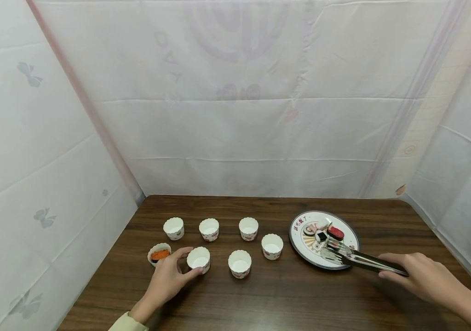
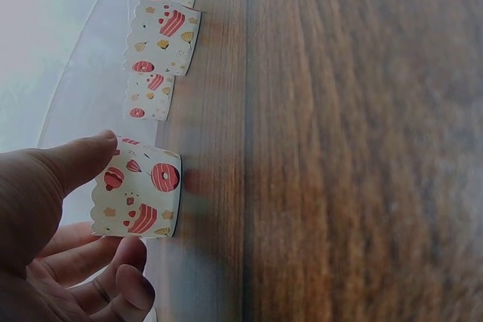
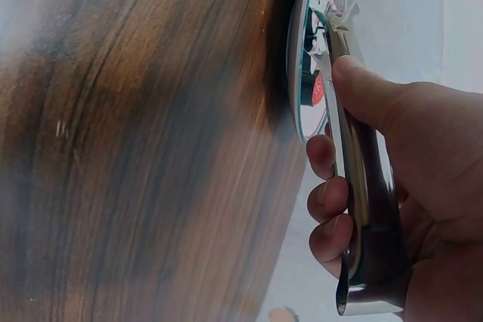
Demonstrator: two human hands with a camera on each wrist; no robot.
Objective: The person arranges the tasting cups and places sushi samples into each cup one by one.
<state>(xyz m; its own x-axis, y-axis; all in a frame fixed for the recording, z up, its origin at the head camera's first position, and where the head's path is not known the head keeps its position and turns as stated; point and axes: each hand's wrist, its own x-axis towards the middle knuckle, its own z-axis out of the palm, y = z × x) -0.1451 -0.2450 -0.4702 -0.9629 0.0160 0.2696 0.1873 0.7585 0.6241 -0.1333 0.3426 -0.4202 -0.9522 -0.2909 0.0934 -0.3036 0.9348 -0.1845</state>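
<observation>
My left hand holds a white paper cup between thumb and fingers; in the left wrist view the cup shows red cake and donut prints. Left of it, partly behind the hand, a cup holds an orange-topped piece. My right hand grips metal tongs with a dark handle. The tongs' tips are over the plate, at the sushi pieces; whether they pinch one is unclear. A red-topped piece and a black-and-white piece lie on the plate.
Three cups stand in a back row: left, middle and right. Two more cups, one in front and one near the plate, stand on the wooden table. White cloth hangs behind and at both sides.
</observation>
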